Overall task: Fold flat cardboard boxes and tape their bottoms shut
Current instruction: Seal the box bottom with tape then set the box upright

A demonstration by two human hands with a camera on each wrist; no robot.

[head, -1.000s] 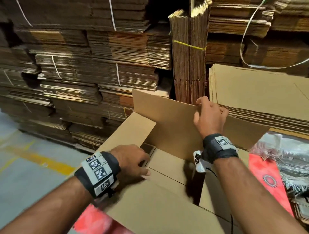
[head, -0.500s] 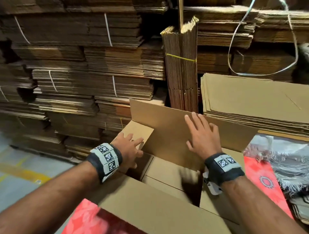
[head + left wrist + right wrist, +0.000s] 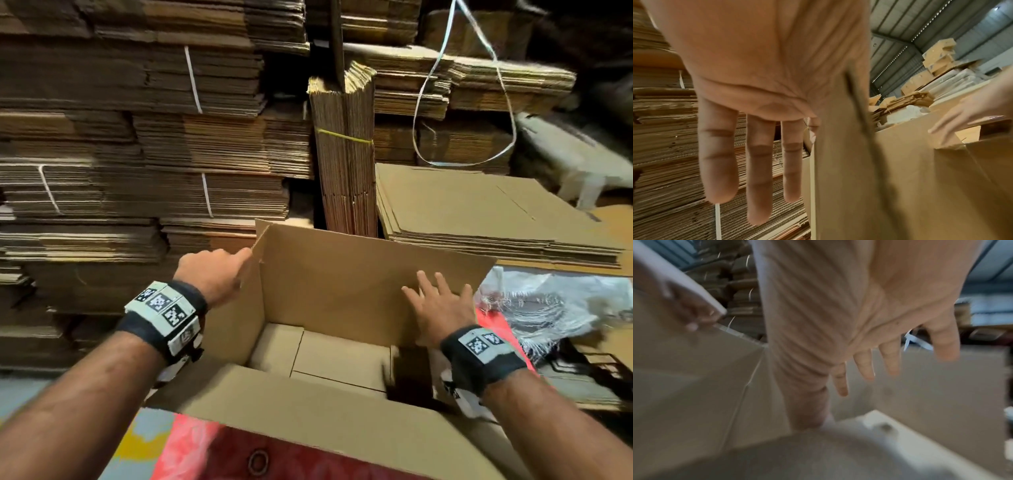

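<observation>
An open brown cardboard box (image 3: 342, 281) stands in front of me with its folded bottom flaps (image 3: 335, 356) showing inside. My left hand (image 3: 219, 270) lies against the outside of the upright left flap (image 3: 239, 318). In the left wrist view its fingers (image 3: 760, 162) are straight and the thumb is hidden behind the cardboard (image 3: 900, 178). My right hand (image 3: 440, 301) is flat, fingers spread, on the inner face of the far wall. The right wrist view is blurred and shows the right hand's straight fingers (image 3: 890, 356) over the box wall (image 3: 931, 394).
Strapped bundles of flat cardboard (image 3: 154, 164) fill the back. An upright bundle tied with yellow string (image 3: 346, 164) stands just behind the box. A stack of flat boxes (image 3: 479, 212) lies at the right, with crumpled plastic wrap (image 3: 565, 301) beside it. A red mat (image 3: 222, 452) lies under the box.
My left hand came out of the box bottom and now lies outside the left flap, which now stands upright. My right hand let go of the far wall's top edge and flattened lower right on it.
</observation>
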